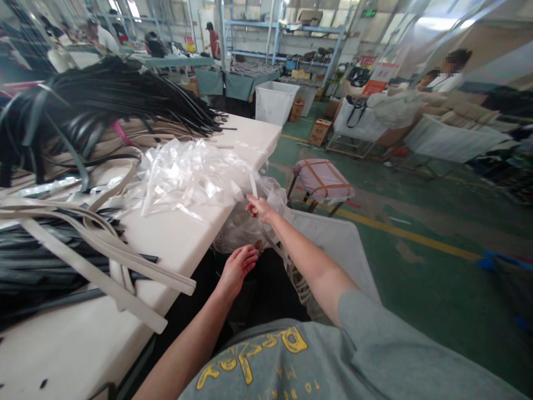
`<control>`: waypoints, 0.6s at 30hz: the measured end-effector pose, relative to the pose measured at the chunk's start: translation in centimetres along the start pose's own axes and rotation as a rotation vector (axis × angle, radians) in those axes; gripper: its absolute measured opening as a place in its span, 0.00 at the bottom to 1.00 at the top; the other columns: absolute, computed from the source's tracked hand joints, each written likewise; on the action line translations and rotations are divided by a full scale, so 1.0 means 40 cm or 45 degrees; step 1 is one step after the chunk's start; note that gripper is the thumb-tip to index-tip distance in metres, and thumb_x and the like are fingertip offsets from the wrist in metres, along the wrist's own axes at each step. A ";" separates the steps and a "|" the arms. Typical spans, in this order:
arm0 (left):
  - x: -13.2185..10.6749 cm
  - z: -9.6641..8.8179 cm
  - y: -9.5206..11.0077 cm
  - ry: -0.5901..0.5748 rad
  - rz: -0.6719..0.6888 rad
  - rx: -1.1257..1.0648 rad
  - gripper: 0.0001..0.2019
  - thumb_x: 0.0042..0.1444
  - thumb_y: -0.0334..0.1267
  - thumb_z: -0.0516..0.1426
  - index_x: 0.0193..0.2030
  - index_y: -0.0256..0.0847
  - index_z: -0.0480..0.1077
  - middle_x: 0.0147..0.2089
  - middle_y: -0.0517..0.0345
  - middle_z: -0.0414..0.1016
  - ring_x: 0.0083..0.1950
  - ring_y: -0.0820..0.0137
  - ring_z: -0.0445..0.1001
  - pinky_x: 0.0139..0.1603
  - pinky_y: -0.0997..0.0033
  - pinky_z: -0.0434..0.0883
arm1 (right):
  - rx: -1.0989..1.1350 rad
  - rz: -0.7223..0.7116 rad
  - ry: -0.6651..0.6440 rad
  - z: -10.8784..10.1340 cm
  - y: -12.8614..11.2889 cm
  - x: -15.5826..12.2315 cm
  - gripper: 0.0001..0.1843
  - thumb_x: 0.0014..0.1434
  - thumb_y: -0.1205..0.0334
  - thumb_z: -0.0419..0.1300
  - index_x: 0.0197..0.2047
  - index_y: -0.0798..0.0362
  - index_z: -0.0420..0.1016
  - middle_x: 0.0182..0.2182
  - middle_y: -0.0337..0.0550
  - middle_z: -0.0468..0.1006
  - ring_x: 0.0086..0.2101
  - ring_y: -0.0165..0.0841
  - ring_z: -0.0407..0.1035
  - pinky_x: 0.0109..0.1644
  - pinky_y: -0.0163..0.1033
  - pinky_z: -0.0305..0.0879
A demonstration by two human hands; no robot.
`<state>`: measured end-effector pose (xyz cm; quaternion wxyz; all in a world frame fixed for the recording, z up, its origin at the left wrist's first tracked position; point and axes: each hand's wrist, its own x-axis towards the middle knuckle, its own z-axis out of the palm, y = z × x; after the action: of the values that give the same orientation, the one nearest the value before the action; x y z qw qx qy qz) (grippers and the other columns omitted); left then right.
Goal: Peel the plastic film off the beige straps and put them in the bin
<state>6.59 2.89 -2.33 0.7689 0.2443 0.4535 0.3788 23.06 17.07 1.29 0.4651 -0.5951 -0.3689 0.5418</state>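
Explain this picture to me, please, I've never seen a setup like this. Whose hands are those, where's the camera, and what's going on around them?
There's no machine here, just a person's two bare hands. The single picture comes from a camera worn on that person's head, looking forward and down.

On the white table lie black straps, beige straps and a heap of clear plastic.

The right hand, beside the table's edge, seems to grip a pale strap. The left hand is nearer the body, fingers curled; I can't tell whether it holds anything. A white bin stands on the person's right.
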 end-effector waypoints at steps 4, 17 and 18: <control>0.009 -0.009 -0.012 -0.051 0.003 0.024 0.17 0.52 0.47 0.69 0.44 0.40 0.77 0.47 0.45 0.82 0.42 0.67 0.81 0.38 0.74 0.74 | -0.064 -0.009 -0.074 0.015 -0.010 0.020 0.20 0.63 0.49 0.62 0.28 0.55 0.68 0.12 0.31 0.65 0.13 0.20 0.47 0.18 0.28 0.55; 0.029 -0.010 0.015 0.234 0.371 0.140 0.25 0.52 0.50 0.67 0.54 0.43 0.70 0.61 0.45 0.72 0.58 0.60 0.74 0.48 0.68 0.73 | -0.165 -0.094 -0.354 0.023 -0.025 -0.177 0.16 0.50 0.52 0.70 0.27 0.56 0.72 0.13 0.29 0.65 0.14 0.21 0.56 0.18 0.27 0.54; 0.029 -0.011 0.017 0.231 0.477 0.202 0.27 0.51 0.49 0.67 0.55 0.43 0.69 0.63 0.46 0.71 0.61 0.59 0.72 0.52 0.67 0.72 | -0.168 -0.096 -0.395 0.022 -0.022 -0.204 0.17 0.49 0.52 0.70 0.27 0.56 0.72 0.13 0.29 0.64 0.14 0.21 0.55 0.18 0.27 0.54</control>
<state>6.29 4.24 -2.63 0.6195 0.3489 0.4960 0.4985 21.12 9.78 4.63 0.3825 -0.5194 -0.4928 0.5840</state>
